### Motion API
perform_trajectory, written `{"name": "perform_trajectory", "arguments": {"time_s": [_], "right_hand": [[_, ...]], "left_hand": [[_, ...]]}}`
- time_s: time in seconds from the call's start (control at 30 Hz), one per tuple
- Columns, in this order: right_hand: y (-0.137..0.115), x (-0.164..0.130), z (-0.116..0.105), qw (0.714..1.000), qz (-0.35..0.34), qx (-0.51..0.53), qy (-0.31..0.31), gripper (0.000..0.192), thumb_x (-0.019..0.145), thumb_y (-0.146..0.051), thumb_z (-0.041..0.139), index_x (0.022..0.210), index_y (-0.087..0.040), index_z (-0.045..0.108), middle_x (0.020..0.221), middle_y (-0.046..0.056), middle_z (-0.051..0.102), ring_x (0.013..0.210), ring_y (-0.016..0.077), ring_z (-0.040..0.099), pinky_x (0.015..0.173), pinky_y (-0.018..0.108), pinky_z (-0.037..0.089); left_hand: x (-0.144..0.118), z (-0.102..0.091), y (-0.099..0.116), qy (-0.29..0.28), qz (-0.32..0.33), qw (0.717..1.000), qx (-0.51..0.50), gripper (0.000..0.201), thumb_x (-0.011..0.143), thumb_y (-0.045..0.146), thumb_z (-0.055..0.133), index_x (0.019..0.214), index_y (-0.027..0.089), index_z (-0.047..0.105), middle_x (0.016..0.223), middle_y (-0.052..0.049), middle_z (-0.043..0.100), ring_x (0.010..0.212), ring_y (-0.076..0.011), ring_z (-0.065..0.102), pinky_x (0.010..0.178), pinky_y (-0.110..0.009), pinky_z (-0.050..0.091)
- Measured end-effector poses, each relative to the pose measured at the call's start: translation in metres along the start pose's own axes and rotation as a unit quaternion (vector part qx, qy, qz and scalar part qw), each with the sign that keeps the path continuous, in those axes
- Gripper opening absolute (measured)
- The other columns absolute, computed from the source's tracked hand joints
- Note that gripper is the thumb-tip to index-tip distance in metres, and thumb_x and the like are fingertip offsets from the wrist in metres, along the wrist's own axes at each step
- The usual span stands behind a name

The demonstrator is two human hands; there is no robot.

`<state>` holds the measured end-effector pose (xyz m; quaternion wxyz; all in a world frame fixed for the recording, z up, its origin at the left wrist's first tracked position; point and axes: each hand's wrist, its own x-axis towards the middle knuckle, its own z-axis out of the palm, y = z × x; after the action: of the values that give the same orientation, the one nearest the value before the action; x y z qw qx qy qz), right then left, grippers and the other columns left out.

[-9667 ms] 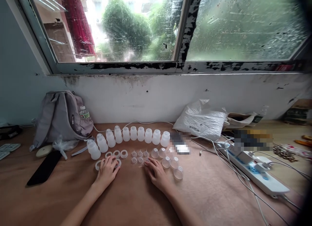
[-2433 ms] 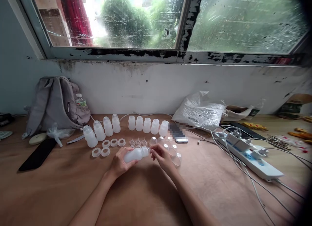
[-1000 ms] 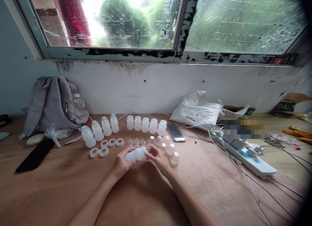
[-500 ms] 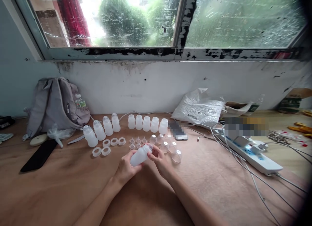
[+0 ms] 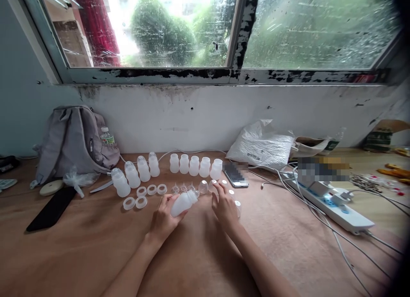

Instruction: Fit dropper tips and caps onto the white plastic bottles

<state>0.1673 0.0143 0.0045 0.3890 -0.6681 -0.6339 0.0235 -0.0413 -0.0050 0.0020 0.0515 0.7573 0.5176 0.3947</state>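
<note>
While the grey backpack (image 5: 77, 141) and the black phone (image 5: 51, 208) sit at the far left exactly as they did half a second ago, your hands have parted near the middle of the table (image 5: 80, 254). Four capped bottles (image 5: 134, 174) curve beside the backpack, and the white rings (image 5: 145, 194) lie in front of them, untouched. Your left hand (image 5: 165, 218) still wraps its fingers around the white bottle (image 5: 184, 202), which lies tilted with its neck pointing right and away from you, above the table and just in front of the small clear nipples (image 5: 183, 188). Behind them the row of five open bottles (image 5: 196, 166) stands unchanged, with a gap between it and the capped ones. Half a second ago your right hand (image 5: 226, 205) was pinching at the bottle's neck; now it has let go and moved right, lying palm-down with its fingers spread over the clear dome caps (image 5: 205, 186), fingertips touching or just above them; you cannot tell whether it grips one. Further right, the smartphone (image 5: 236, 176), the white plastic bag (image 5: 264, 145) and the power strip (image 5: 333, 203) with its cables lie where they were.
</note>
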Motion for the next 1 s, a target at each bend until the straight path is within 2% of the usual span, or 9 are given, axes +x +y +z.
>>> {"name": "perform_trajectory", "arguments": {"time_s": [0.07,0.13,0.27,0.33,0.43,0.53,0.67,0.83,1.0], "right_hand": [[0.007,0.002,0.000,0.998,0.028,-0.046,-0.029,0.037,0.078,-0.014,0.043,0.113,-0.021,0.051,0.118,0.013,0.049,0.078,0.0230,0.059,0.060,0.032,0.040],[0.010,0.003,0.000,0.997,0.035,-0.049,-0.048,0.033,0.076,-0.014,0.045,0.108,-0.019,0.053,0.108,0.013,0.054,0.072,0.0218,0.058,0.059,0.032,0.039],[0.008,0.007,-0.007,0.997,0.019,0.076,0.025,0.025,0.080,-0.033,0.047,0.100,-0.019,0.054,0.096,0.010,0.057,0.069,0.0196,0.057,0.061,0.032,0.042],[0.004,0.008,-0.011,0.979,0.062,0.185,0.054,0.029,0.081,-0.042,0.045,0.096,-0.019,0.051,0.089,0.007,0.057,0.058,0.0154,0.055,0.053,0.029,0.044],[-0.002,0.007,-0.014,0.939,0.115,0.322,0.048,0.029,0.079,-0.047,0.047,0.086,-0.020,0.047,0.080,0.001,0.054,0.045,0.0101,0.052,0.042,0.024,0.042],[-0.007,0.003,-0.009,0.912,0.118,0.393,0.012,0.029,0.077,-0.048,0.049,0.081,-0.020,0.045,0.074,-0.002,0.052,0.041,0.0083,0.050,0.038,0.022,0.042],[-0.013,-0.005,0.003,0.886,0.127,0.444,-0.044,0.031,0.078,-0.048,0.048,0.092,-0.021,0.046,0.072,-0.002,0.053,0.042,0.0094,0.051,0.038,0.022,0.044],[-0.014,-0.008,0.009,0.899,0.142,0.405,-0.088,0.034,0.079,-0.052,0.044,0.083,-0.020,0.053,0.058,-0.001,0.053,0.039,0.0122,0.050,0.035,0.023,0.040],[-0.014,-0.010,0.006,0.915,0.119,0.371,-0.107,0.034,0.080,-0.053,0.041,0.079,-0.021,0.054,0.046,-0.004,0.049,0.036,0.0137,0.048,0.035,0.024,0.035]], "left_hand": [[-0.002,0.002,0.000,-0.021,0.012,1.000,-0.005,0.042,0.072,0.041,0.058,0.110,0.025,0.050,0.096,-0.005,0.053,0.086,-0.0206,0.056,0.066,-0.029,0.050],[-0.004,0.004,0.001,-0.045,0.025,0.999,-0.014,0.042,0.071,0.040,0.059,0.109,0.024,0.051,0.093,-0.004,0.053,0.084,-0.0201,0.056,0.067,-0.029,0.049],[-0.006,0.007,0.002,-0.084,0.032,0.995,-0.033,0.043,0.070,0.039,0.060,0.110,0.025,0.051,0.093,-0.003,0.055,0.083,-0.0195,0.057,0.069,-0.029,0.049],[-0.005,0.008,0.001,-0.096,0.030,0.994,-0.038,0.043,0.070,0.039,0.060,0.110,0.025,0.051,0.095,-0.003,0.055,0.085,-0.0196,0.056,0.071,-0.029,0.048],[-0.004,0.011,-0.004,-0.094,0.028,0.995,-0.034,0.041,0.070,0.036,0.060,0.109,0.024,0.051,0.096,-0.003,0.055,0.087,-0.0202,0.055,0.075,-0.031,0.047],[-0.002,0.013,-0.008,-0.081,0.025,0.996,-0.038,0.042,0.070,0.035,0.061,0.109,0.024,0.051,0.098,-0.004,0.055,0.089,-0.0206,0.055,0.075,-0.031,0.047],[-0.001,0.011,-0.009,-0.084,0.028,0.995,-0.053,0.045,0.070,0.034,0.060,0.112,0.024,0.047,0.100,-0.004,0.056,0.091,-0.0208,0.054,0.078,-0.032,0.045],[0.001,0.008,-0.008,-0.091,0.036,0.994,-0.042,0.042,0.070,0.033,0.061,0.110,0.024,0.047,0.100,-0.003,0.056,0.093,-0.0209,0.053,0.079,-0.033,0.044],[0.000,0.009,-0.007,-0.098,0.067,0.992,-0.046,0.042,0.071,0.032,0.060,0.110,0.025,0.048,0.101,-0.003,0.056,0.093,-0.0206,0.053,0.079,-0.033,0.044]]}}
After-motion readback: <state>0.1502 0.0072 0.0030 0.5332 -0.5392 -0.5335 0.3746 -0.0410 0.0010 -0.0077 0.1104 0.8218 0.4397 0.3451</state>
